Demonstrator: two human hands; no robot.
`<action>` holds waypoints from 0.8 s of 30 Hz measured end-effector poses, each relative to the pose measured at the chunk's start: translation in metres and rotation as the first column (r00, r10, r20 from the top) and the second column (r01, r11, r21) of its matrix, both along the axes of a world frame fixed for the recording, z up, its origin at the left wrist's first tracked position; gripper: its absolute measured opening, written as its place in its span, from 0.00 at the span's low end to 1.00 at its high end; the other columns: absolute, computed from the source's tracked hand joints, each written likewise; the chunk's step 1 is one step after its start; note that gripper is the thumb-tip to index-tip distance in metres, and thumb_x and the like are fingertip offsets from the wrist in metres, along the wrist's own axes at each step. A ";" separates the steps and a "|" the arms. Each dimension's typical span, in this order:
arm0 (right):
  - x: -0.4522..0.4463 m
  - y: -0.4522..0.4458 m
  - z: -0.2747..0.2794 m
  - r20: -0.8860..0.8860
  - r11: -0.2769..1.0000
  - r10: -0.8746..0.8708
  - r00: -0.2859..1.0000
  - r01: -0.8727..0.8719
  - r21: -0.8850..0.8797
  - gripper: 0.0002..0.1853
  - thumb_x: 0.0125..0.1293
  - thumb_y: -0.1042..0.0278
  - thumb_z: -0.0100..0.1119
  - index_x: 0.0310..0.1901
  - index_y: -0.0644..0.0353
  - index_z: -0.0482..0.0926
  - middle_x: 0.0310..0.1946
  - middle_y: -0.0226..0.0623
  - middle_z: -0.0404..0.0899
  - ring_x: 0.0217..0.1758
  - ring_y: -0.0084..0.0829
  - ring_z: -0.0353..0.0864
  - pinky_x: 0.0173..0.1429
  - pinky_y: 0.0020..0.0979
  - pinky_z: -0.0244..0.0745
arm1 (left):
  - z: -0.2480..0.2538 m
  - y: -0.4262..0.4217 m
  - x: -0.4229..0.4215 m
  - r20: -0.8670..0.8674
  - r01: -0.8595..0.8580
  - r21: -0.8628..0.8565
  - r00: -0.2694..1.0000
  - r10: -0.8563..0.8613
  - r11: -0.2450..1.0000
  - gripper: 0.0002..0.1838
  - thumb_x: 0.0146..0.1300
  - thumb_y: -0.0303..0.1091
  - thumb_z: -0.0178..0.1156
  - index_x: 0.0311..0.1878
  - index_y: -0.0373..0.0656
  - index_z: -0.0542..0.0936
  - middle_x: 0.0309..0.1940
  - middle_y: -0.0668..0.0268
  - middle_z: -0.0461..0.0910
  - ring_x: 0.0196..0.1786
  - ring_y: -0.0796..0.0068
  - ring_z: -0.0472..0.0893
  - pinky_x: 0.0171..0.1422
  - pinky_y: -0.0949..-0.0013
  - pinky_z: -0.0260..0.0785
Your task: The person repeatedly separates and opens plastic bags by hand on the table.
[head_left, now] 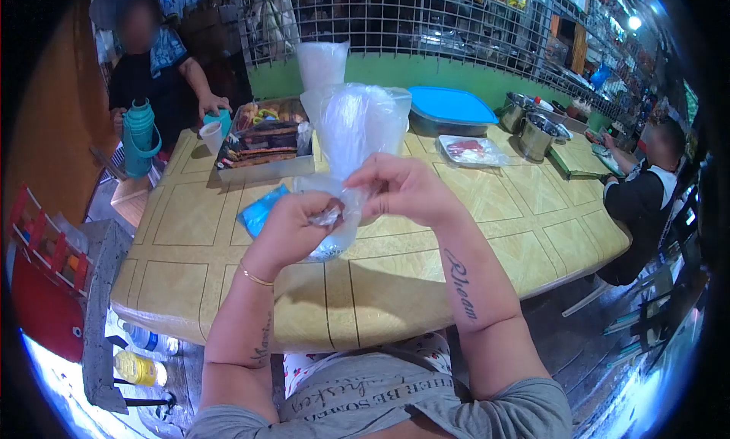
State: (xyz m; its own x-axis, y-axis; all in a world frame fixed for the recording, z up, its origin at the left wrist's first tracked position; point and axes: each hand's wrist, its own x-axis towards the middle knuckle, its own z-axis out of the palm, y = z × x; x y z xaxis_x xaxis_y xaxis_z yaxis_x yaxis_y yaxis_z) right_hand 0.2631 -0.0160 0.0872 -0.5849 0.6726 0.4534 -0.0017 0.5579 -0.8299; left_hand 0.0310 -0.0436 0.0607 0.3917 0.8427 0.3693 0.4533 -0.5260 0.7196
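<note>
Clear plastic point(347, 230) sat between both hands, over the near-middle of the table point(182, 218). Clock centred on the hands, 12 pointing away from the wearer.

Grip, from my end of the feed: left hand point(298, 220) curled narrow around a gathered wad, film poking out past the thumb; right hand point(395, 190) pinched the film between thumb and fingertips. I read that as one hand anchoring, the other doing fine work; thin, slick film would likely slip from a one-handed hold.

At 12, a tall plastic bundle point(353, 123) stood right behind (couldn't tell if it joined what was held; the overlap hid it). Probably put there for short reach by either hand. Blue packet point(261, 211) lay at 9, partly behind the left hand. Box of dark packages point(266, 146) at 10, blue-lidded container point(452, 108) between 1 and 2, white tray pack point(473, 152) at 2: set outward, I'd guess, to leave working room up front.

Held film looked crinkled, see-through, whitish where doubled, glare on the folds. Lower end showed below the hands with small dark print I couldn't read; couldn't tell if it touched the tabletop. Limp stuff, by the look.
</note>
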 end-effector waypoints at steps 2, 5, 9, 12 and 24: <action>0.006 -0.005 0.008 0.212 0.975 -0.113 0.971 0.067 0.209 0.07 0.56 0.79 0.68 0.37 0.64 0.82 0.43 0.31 0.77 0.46 0.27 0.79 0.50 0.28 0.75 | 0.002 0.002 -0.010 0.263 0.217 -0.079 0.946 -0.189 0.973 0.06 0.59 0.29 0.66 0.40 0.40 0.83 0.32 0.67 0.82 0.40 0.81 0.78 0.46 0.74 0.70; 0.017 0.007 -0.001 0.087 0.947 -0.081 0.993 0.049 0.318 0.08 0.56 0.76 0.70 0.37 0.62 0.82 0.50 0.32 0.75 0.51 0.25 0.76 0.53 0.29 0.72 | -0.006 0.015 -0.026 0.584 0.415 -0.172 0.773 -0.247 0.893 0.07 0.62 0.29 0.66 0.42 0.39 0.82 0.35 0.71 0.82 0.41 0.83 0.78 0.47 0.74 0.70; 0.015 0.012 0.001 -0.417 0.993 0.116 0.901 -0.097 0.066 0.08 0.58 0.71 0.71 0.38 0.60 0.82 0.55 0.35 0.75 0.56 0.24 0.73 0.55 0.29 0.71 | -0.021 0.041 -0.034 0.701 0.268 -0.228 0.712 -0.033 0.936 0.17 0.62 0.39 0.68 0.48 0.38 0.79 0.40 0.70 0.80 0.45 0.81 0.78 0.51 0.73 0.71; 0.019 0.012 0.004 -0.399 0.993 0.100 0.911 -0.117 -0.018 0.09 0.60 0.69 0.71 0.39 0.61 0.82 0.42 0.33 0.82 0.47 0.21 0.79 0.50 0.24 0.74 | 0.005 0.026 -0.033 0.791 0.372 -0.017 0.572 -0.215 0.928 0.27 0.57 0.49 0.71 0.52 0.39 0.78 0.44 0.70 0.78 0.49 0.79 0.77 0.55 0.71 0.70; 0.007 0.007 0.032 -0.463 0.945 0.093 0.881 -0.225 -0.238 0.07 0.65 0.67 0.66 0.39 0.60 0.80 0.33 0.31 0.82 0.35 0.21 0.80 0.41 0.26 0.76 | 0.052 0.004 0.004 0.505 0.489 0.048 0.741 -0.443 0.871 0.16 0.48 0.40 0.76 0.29 0.38 0.82 0.47 0.61 0.79 0.49 0.72 0.78 0.56 0.70 0.68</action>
